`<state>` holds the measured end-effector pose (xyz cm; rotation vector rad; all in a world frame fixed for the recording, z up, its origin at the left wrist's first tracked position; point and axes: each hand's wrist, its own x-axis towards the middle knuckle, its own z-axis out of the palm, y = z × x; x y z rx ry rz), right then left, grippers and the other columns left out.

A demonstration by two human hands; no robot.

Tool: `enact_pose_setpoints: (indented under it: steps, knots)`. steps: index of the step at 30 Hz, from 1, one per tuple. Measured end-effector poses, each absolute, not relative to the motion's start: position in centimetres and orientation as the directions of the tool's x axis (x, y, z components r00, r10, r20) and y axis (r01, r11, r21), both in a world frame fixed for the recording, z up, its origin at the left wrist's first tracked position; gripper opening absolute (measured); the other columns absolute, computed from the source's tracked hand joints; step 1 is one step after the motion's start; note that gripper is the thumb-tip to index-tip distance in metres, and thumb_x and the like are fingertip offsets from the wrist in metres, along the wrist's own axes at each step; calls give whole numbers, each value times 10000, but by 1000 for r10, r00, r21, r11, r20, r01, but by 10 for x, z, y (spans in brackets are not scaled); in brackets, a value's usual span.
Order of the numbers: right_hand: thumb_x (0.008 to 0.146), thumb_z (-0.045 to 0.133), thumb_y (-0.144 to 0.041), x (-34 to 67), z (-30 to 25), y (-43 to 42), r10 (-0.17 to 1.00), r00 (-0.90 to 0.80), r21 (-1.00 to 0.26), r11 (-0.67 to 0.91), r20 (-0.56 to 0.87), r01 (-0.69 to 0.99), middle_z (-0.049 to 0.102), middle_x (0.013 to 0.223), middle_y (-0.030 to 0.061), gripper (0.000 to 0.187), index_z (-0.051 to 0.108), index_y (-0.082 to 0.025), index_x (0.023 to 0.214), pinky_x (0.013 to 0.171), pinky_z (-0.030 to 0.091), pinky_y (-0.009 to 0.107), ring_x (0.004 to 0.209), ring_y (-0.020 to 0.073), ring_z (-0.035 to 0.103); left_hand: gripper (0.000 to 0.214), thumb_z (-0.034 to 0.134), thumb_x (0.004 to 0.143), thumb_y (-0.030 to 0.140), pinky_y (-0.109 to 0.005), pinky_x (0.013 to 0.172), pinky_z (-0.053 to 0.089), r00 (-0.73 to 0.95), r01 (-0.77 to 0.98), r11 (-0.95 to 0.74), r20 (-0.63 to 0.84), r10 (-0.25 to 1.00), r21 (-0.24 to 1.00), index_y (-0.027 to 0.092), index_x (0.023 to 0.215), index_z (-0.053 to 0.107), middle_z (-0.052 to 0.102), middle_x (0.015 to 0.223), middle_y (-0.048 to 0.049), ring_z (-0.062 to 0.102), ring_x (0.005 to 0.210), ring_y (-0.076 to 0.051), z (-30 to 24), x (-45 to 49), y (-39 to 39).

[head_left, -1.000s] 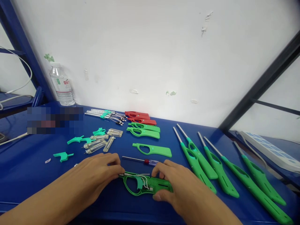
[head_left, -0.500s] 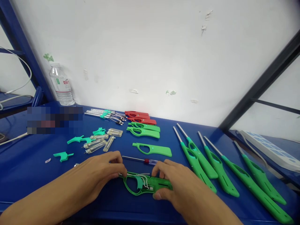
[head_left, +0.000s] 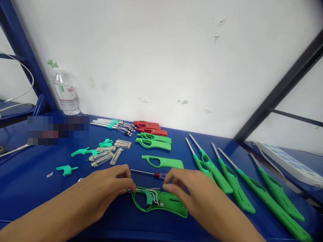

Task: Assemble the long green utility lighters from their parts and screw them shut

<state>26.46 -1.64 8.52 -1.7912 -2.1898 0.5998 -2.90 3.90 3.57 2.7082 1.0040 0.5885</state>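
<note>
An opened green lighter handle shell [head_left: 174,205] lies hollow side up near the table's front edge. Inside it are a teal trigger [head_left: 149,198] and white wires [head_left: 155,195]. At the shell's front end my left hand [head_left: 113,185] is closed, pinching it where a metal tube enters; the fingertips hide most of that tube. My right hand [head_left: 185,188] is over the shell's upper edge, thumb and curled fingers slightly apart, with nothing visible between them. Just behind, a screwdriver [head_left: 156,174] lies with its clear handle partly covered by my right fingers.
Green shell halves [head_left: 164,162] and red ones [head_left: 152,131] lie behind. To the left are clear fuel tanks [head_left: 116,156], teal triggers [head_left: 67,170] and metal tubes with wires [head_left: 108,123]. Assembled green lighters [head_left: 239,195] lie at right. A water bottle [head_left: 67,95] stands back left.
My right thumb has come off the shell's handle end and moved up to its upper edge, uncovering the handle cavity. My left hand keeps its pinch at the front end.
</note>
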Motion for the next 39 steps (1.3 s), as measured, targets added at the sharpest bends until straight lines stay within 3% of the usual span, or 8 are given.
enact_pose_setpoints:
  steps: [4,8,12,20,23,26,35,39]
  knots:
    - [1180,548,-203,277,79,-2,979,-183,-396,206,96,895,852,1175,43,276,819,-249,1160,1008,527,401,1111,273,789,432,469,1115,149,-209,903,574,714,544,-763,284,639,348,381,1250,808,789,1182,-3,820,980,-162,35,-33,41]
    - [1171,542,-176,287,63,13,977,-185,-395,214,109,894,816,1391,94,310,792,-211,1351,1142,522,431,1304,279,748,412,475,1100,156,-240,834,585,683,593,-763,342,646,257,362,1213,814,803,1133,-14,815,963,-192,40,-43,48]
    - [1167,588,-223,289,58,16,969,-212,-419,245,125,874,791,1446,71,284,782,-229,1374,1217,499,446,1360,262,717,342,505,1099,263,-286,794,622,600,685,-707,415,684,175,343,1163,831,854,1162,-25,845,993,-255,47,-62,56]
    - [1161,624,-227,277,71,2,951,-260,-462,308,166,831,808,1351,49,226,805,-270,1289,1181,522,445,1329,262,704,436,431,1084,373,-374,738,623,472,849,-523,333,816,79,320,1126,862,875,1095,-60,850,941,-320,55,-81,64]
    - [1162,622,-216,274,72,1,949,-268,-469,314,165,825,807,1335,47,221,802,-262,1282,1165,525,436,1313,258,703,411,481,1085,453,-411,739,600,409,883,-456,293,864,114,309,1075,865,866,1106,-102,838,998,-370,53,-70,68]
    - [1161,618,-208,273,72,1,949,-271,-472,315,161,824,809,1316,44,221,804,-261,1269,1147,531,443,1297,261,705,387,558,1069,504,-406,661,528,358,906,-407,301,884,118,278,922,835,852,985,-120,821,891,-391,45,-59,73]
    - [1163,595,-201,268,76,-1,955,-264,-484,296,134,824,806,1290,61,247,808,-278,1263,1117,542,456,1254,273,729,282,592,1017,365,-341,566,358,269,927,-338,341,900,160,292,809,768,791,736,-71,746,661,-328,30,-48,73]
    - [1158,608,-176,265,78,-1,949,-274,-489,314,154,814,813,1264,51,237,813,-262,1238,1089,542,446,1239,267,719,288,564,1007,362,-353,596,402,270,909,-362,368,890,208,278,845,787,831,854,-88,761,720,-334,34,-47,71]
